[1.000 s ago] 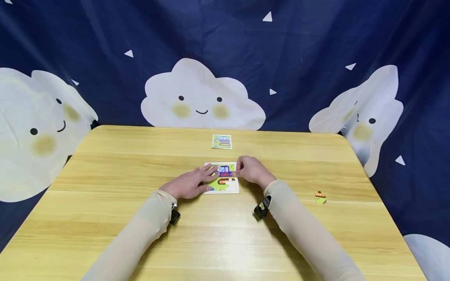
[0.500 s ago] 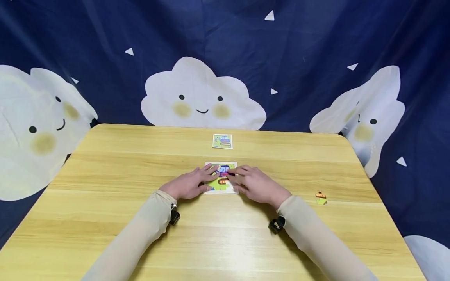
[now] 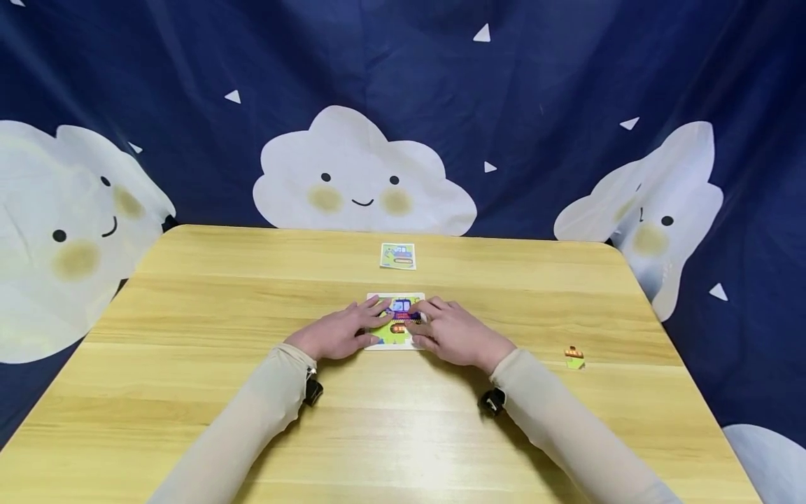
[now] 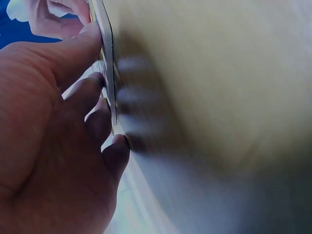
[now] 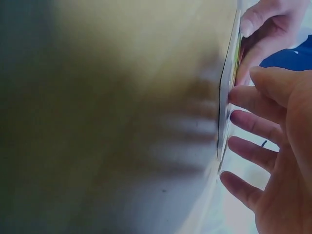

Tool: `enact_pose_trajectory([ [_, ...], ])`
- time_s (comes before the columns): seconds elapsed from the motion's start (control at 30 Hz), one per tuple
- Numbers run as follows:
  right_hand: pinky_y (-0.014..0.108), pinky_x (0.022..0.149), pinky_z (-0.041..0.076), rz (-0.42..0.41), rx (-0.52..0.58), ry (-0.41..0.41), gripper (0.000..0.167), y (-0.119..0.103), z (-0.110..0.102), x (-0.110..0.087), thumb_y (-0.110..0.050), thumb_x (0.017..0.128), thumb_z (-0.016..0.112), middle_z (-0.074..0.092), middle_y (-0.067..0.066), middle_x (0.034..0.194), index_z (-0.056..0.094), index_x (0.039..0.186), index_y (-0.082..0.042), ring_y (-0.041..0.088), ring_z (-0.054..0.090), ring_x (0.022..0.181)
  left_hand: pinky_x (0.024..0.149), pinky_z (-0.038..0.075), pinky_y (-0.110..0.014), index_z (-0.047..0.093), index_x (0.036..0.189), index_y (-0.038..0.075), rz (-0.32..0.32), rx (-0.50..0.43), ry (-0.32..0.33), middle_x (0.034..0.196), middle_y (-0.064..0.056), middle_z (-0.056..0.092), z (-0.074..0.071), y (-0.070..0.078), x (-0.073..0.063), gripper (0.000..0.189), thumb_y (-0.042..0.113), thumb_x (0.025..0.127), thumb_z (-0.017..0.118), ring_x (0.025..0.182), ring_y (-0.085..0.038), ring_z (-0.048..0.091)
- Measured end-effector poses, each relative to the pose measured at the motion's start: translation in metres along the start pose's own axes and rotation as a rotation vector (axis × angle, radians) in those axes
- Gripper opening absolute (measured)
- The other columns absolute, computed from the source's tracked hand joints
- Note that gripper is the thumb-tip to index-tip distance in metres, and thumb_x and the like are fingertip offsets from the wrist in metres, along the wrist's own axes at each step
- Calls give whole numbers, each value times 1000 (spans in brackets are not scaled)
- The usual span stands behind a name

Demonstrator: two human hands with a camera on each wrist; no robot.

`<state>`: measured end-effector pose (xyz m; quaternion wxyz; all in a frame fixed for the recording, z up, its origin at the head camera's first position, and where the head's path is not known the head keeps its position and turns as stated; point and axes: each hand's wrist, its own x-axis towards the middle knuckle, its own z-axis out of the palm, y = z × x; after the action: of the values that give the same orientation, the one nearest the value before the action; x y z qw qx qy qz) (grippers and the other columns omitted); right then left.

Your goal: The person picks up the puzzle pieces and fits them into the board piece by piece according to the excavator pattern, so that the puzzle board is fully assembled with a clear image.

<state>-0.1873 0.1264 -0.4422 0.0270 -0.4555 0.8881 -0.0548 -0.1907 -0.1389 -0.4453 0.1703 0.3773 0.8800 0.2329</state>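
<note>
In the head view a jigsaw puzzle board (image 3: 394,339) with a white border lies at the middle of the table, showing a blue and orange digger on green. My left hand (image 3: 340,332) rests on its left side with fingers spread. From the right, my right hand (image 3: 462,333) touches the board's right part with its fingertips, and hides that part. The right wrist view shows that hand's fingers (image 5: 256,126) reaching to the board's edge, fairly straight and apart. Thumb and fingers of the left hand lie along the board in the left wrist view.
A loose puzzle piece (image 3: 574,358) in orange and green lies on the wooden table (image 3: 208,392) to the right. Behind the board lies a small picture card (image 3: 398,256) with a similar digger. A dark blue curtain (image 3: 516,91) with clouds hangs beyond the table.
My right hand has gone from a pinch at the board's right edge to spread fingers over its right part. The left hand has stayed in place.
</note>
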Motion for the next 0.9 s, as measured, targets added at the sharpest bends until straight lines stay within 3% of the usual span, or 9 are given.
enact_pose_trajectory([
  [0.23,44,113,30,20,109,-73,57,-4,-2,-11,-33,101,56,34,12,155,42,147,-2,31,34,140,115,11,-56,40,148,4,2,8,2,160,-13,19,0,1,0,51,20,102,53,147,-35,10],
  [0.37,41,113,31,33,154,-76,57,-5,-4,-12,-33,100,58,33,9,156,44,146,-2,27,34,140,115,9,-58,40,148,3,-11,18,3,160,-14,20,0,0,-2,51,18,102,54,146,-36,11],
  [0.9,41,108,38,39,60,-32,45,-8,-3,-12,-27,99,57,50,12,140,57,137,-2,28,47,129,115,6,-57,40,149,6,-32,33,3,160,-11,20,1,3,0,51,20,102,54,147,-33,11],
])
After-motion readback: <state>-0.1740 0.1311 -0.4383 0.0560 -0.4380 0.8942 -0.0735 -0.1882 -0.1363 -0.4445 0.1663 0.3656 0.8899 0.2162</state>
